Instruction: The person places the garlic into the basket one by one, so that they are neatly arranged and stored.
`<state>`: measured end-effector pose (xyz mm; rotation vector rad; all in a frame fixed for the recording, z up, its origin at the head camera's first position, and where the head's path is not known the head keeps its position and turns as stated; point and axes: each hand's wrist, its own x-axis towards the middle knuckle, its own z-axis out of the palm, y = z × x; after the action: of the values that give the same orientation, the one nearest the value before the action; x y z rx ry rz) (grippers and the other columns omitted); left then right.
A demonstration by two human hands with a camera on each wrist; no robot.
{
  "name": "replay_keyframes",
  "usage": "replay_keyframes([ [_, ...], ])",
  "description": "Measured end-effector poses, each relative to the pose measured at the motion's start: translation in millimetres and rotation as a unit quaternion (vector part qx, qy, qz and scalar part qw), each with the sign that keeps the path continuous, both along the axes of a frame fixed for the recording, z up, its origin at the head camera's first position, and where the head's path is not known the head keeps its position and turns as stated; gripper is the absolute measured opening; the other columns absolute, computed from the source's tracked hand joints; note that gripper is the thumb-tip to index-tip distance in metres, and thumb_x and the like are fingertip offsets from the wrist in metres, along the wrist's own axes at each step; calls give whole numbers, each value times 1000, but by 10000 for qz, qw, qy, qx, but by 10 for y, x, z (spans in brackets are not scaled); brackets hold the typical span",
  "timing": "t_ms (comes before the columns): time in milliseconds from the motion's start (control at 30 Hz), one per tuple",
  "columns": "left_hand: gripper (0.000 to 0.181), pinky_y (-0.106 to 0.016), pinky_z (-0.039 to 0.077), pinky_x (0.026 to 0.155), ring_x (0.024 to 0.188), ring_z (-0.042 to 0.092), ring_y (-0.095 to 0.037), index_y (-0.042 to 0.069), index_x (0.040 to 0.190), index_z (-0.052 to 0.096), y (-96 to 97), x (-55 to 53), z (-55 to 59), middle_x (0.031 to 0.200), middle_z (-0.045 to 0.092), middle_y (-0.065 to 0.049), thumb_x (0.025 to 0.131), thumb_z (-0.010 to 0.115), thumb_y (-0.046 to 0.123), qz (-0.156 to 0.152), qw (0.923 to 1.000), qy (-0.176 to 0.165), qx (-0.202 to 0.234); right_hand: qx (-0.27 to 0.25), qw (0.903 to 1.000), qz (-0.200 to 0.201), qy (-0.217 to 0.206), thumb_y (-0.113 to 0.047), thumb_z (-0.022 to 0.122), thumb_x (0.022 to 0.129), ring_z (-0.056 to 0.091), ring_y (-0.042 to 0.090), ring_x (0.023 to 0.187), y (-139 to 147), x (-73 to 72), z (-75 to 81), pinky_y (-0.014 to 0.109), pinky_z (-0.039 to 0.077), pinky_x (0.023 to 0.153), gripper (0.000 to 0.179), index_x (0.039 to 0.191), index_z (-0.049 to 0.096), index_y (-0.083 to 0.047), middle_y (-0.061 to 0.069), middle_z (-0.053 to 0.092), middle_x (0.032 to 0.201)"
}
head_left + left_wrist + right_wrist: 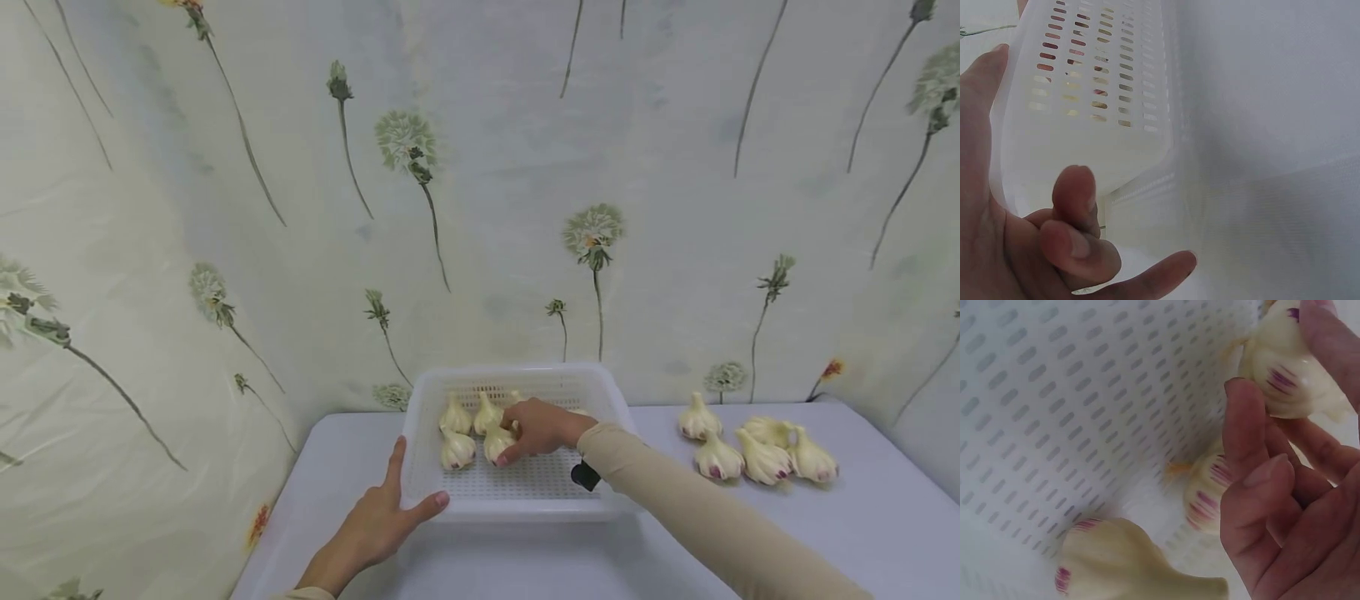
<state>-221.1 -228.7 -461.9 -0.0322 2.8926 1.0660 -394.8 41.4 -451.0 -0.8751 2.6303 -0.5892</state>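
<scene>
A white perforated plastic basket [525, 508] holds several garlic bulbs [457, 450], mostly in its left part. My right hand [536, 429] reaches into it and pinches one garlic bulb [1288, 375] between thumb and fingers. Beneath that hand, in the right wrist view, lie two more bulbs, one nearer the bottom [1113, 559] with its stem turned right. At the basket's near left corner, my left hand [378, 517] rests with index finger and thumb stretched along the rim. Its other fingers [1075, 194] hang loosely bent outside the basket wall.
Several more garlic bulbs [765, 458] lie grouped on the white table [750, 533], to the right of the basket. A flower-patterned curtain [495, 208] hangs behind the table and along its left side. The basket's far rim stands near the curtain.
</scene>
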Motion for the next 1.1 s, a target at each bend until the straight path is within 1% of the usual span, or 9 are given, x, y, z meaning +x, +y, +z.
replay_keyframes([
  [167, 115, -58, 56, 87, 100, 71, -33, 12, 172, 7, -6, 11, 17, 119, 70, -35, 93, 70, 67, -12, 10000, 37, 37, 120, 9996, -11, 250, -48, 94, 78, 59, 12, 75, -15, -12, -46, 32, 50, 70, 55, 112, 75, -9, -6, 69, 84],
  [400, 116, -58, 56, 88, 103, 72, -35, 13, 172, 8, -1, 4, -4, 120, 70, -36, 92, 69, 70, -25, 10000, 77, -6, 125, 9992, -11, 392, -52, 93, 78, 59, 11, 75, -46, -15, -93, 32, 50, 70, 58, 113, 75, -10, -8, 69, 84],
  [500, 115, -58, 56, 87, 102, 72, -36, 13, 172, 8, 1, 4, -5, 120, 70, -36, 93, 69, 69, -13, 10000, 35, 20, 89, 9988, 61, 487, -53, 93, 77, 59, 10, 75, -59, -12, -111, 32, 50, 70, 59, 113, 74, -10, -8, 68, 83],
  [633, 115, -57, 56, 85, 100, 72, -33, 13, 172, 8, 1, 4, -6, 119, 70, -35, 92, 69, 69, 21, 10000, 28, -1, 106, 9978, 137, 633, -53, 93, 77, 58, 12, 76, -77, 5, -122, 35, 50, 71, 58, 111, 72, -11, -7, 67, 84],
  [733, 115, -57, 56, 84, 99, 71, -33, 14, 172, 8, 2, 1, -7, 119, 70, -35, 92, 70, 70, 29, 10000, 46, -15, 186, 9975, 89, 681, -53, 94, 76, 58, 13, 78, -85, 24, -124, 37, 50, 73, 59, 112, 71, -13, -6, 67, 87],
  [933, 114, -57, 56, 84, 100, 71, -34, 15, 172, 8, 1, -8, -24, 119, 70, -35, 93, 70, 68, 28, 10000, 56, -32, 409, 9958, -41, 813, -59, 93, 73, 58, 13, 79, -90, 23, -147, 38, 50, 74, 63, 113, 69, -16, -6, 69, 91],
  [1100, 115, -57, 56, 84, 98, 71, -32, 14, 172, 8, -7, -7, -25, 117, 71, -34, 92, 69, 70, -18, 10000, 74, -5, 553, 9947, -52, 869, -64, 92, 72, 57, 14, 80, -69, -4, -143, 39, 50, 74, 67, 115, 69, -17, -7, 66, 89],
])
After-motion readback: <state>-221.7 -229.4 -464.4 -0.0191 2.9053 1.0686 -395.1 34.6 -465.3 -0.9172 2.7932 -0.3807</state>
